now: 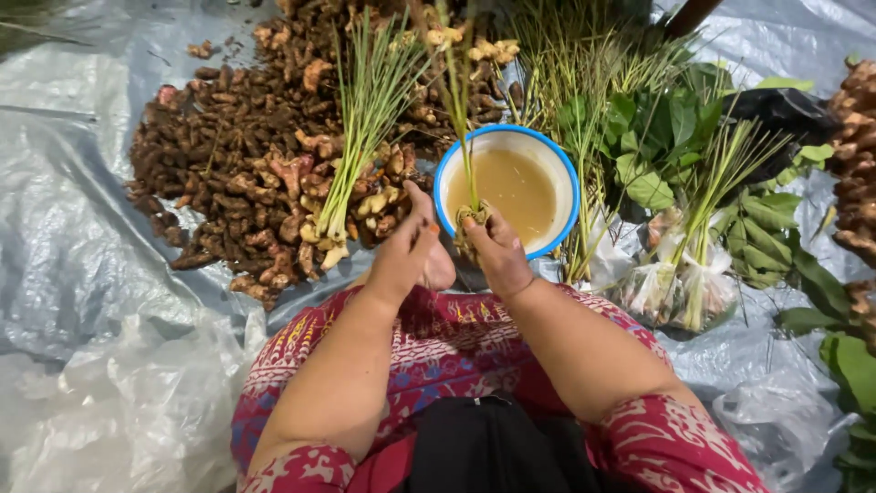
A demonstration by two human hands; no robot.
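Head view: both hands (456, 248) grasping lemongrass stalk (464, 137) base; stalk upright, tip pointing away over bowl (557, 164).

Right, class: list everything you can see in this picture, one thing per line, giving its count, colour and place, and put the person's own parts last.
Bowl: one, white with blue rim, holds cloudy tan water, centre, just beyond the hands.
Root pile: one heap, brown and orange, upper left on the sheet.
Lemongrass bundle: one, green with pale base, lying on the root pile.
Held stalk: one, green, base at the bowl's near edge.
Leafy greens: a cluster, dark green, right of the bowl.
Bagged bundles: about two, clear plastic, lower right of the bowl.
Plastic sheet: one, grey-blue, under everything.
Skirt: one, red patterned, bottom centre.
Left hand: beside the stalk's base.
Right hand: grips the stalk's base.
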